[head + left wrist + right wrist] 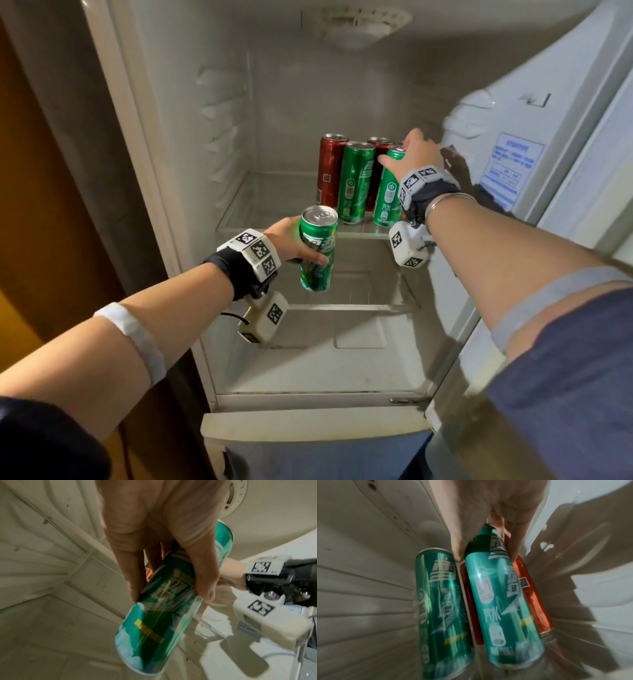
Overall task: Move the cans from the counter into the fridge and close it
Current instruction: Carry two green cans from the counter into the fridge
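The right hand [416, 150] grips the top of a tall green aluminium can [388, 192] standing upright at the near right of the clear glass fridge shelf [239, 219], just beside another upright green can [356, 181] to its left and two slim red cans [330, 168] behind. The left hand [291, 241] is wrapped around a third green can [318, 251], roughly upright, near the shelf's front edge and left of the row. Open shelf room lies to the left of the standing cans, the likelier spot for it.
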A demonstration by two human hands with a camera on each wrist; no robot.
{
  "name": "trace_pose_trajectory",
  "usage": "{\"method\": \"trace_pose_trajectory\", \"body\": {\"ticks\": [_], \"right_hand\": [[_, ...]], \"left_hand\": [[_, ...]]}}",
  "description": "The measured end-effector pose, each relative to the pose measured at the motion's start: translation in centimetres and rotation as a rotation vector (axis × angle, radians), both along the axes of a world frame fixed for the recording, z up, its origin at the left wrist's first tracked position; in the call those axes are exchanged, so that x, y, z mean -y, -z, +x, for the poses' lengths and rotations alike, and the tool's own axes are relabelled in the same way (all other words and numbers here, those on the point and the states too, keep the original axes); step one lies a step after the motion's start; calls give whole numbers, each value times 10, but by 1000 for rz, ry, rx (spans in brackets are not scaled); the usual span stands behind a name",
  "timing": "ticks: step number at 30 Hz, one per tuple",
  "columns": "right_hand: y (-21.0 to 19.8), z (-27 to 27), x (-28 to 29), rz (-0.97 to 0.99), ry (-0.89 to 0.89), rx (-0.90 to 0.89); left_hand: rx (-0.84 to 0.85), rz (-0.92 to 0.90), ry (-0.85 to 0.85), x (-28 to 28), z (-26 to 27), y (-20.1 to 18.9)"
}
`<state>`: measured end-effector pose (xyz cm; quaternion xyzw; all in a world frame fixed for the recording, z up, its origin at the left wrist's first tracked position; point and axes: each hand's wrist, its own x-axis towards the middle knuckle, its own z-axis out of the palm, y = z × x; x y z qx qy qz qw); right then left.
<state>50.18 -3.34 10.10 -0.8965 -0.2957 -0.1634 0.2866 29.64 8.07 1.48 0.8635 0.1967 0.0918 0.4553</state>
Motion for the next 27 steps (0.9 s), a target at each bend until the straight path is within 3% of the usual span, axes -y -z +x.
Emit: {"method": "trace_pose_trajectory", "body": {"ticks": [10, 16, 23, 27], "right_hand": [[31, -17, 3, 175, 100, 135], [41, -23, 11, 144, 164, 188], [44, -30, 14, 169, 137, 173], [46, -27, 15, 162, 139, 171]], "left_hand": [[-25, -67, 11, -19, 9, -69], [14, -45, -122, -50, 29, -106], [-62, 183, -330, -93, 60, -106], [-79, 244, -359, -101, 78, -102]]}}
